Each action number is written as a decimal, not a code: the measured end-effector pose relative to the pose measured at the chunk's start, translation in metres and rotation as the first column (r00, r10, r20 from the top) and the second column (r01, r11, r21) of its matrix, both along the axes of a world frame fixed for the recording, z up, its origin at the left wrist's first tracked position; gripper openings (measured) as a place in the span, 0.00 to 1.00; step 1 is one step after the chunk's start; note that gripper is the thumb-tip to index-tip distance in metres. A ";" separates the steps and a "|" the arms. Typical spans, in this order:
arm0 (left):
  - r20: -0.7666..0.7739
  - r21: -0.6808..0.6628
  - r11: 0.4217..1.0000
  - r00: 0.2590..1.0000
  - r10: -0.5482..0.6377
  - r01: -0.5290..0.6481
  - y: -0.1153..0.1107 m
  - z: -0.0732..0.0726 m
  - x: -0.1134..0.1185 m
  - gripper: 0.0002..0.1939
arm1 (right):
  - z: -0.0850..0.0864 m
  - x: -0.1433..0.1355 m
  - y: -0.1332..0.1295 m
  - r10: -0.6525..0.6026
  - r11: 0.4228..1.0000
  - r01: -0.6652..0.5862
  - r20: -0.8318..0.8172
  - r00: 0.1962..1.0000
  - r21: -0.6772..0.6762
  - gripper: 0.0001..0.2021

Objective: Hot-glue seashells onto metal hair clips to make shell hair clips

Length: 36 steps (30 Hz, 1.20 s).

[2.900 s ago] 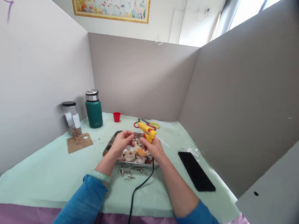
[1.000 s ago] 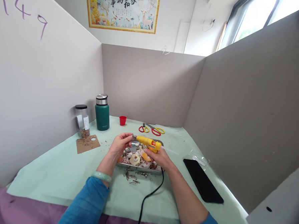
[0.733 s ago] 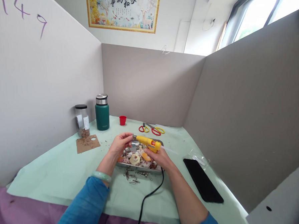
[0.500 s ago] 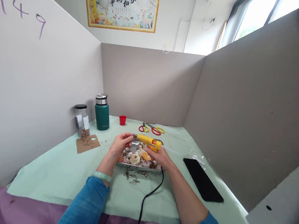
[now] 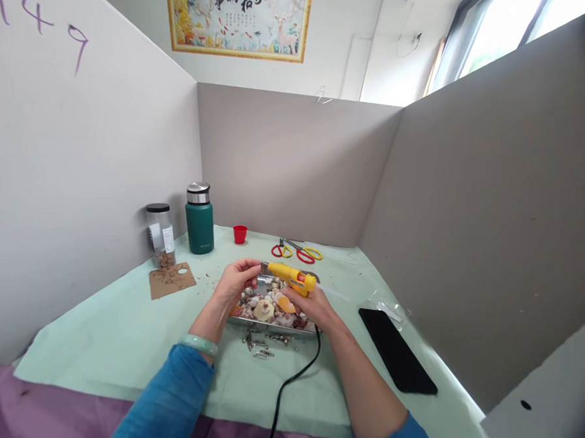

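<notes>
My right hand [image 5: 313, 304] is wrapped round the handle of a yellow glue gun [image 5: 291, 276], whose nozzle points left. A clear glue stick [image 5: 334, 292] juts from its back end, and a black cord [image 5: 290, 380] trails from the handle toward me. At the nozzle tip, my left hand [image 5: 239, 278] pinches something too small to make out. Both hands are above a metal tray [image 5: 259, 325] of mixed seashells [image 5: 264, 310]. Several small metal pins or clips [image 5: 260, 345] lie on the cloth in front of the tray.
Behind the tray lie scissors [image 5: 305, 253] and small pliers [image 5: 281, 249]. A red cup [image 5: 240, 234], a green thermos [image 5: 200, 220], a clear jar [image 5: 160, 236] and a brown board [image 5: 172, 280] stand or lie at the left. At right are a black phone [image 5: 397, 354] and a clear plastic bag [image 5: 388, 305].
Hardly anything differs. Both hands and the glue gun hold the same position, and the view has shifted very slightly.
</notes>
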<state>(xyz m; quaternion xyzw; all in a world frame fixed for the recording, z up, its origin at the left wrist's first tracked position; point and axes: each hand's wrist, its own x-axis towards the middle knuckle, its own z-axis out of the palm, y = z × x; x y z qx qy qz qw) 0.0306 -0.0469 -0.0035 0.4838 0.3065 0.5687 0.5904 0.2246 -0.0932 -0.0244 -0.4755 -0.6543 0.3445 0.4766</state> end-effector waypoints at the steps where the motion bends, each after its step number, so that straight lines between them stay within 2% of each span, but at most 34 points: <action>1: -0.001 0.000 1.000 1.000 0.000 0.000 0.000 0.000 0.000 0.15 | 0.000 0.000 0.000 -0.002 1.000 0.002 0.001 1.000 -0.001 0.16; 25: -0.029 0.010 1.000 0.999 0.023 -0.022 0.001 -0.001 0.001 0.16 | -0.002 0.000 0.002 -0.026 1.000 0.026 0.039 0.999 0.007 0.17; 36: -0.019 0.011 0.999 0.999 0.043 -0.042 0.004 -0.004 0.000 0.16 | -0.001 -0.002 0.000 0.007 1.000 -0.007 0.032 0.999 -0.003 0.17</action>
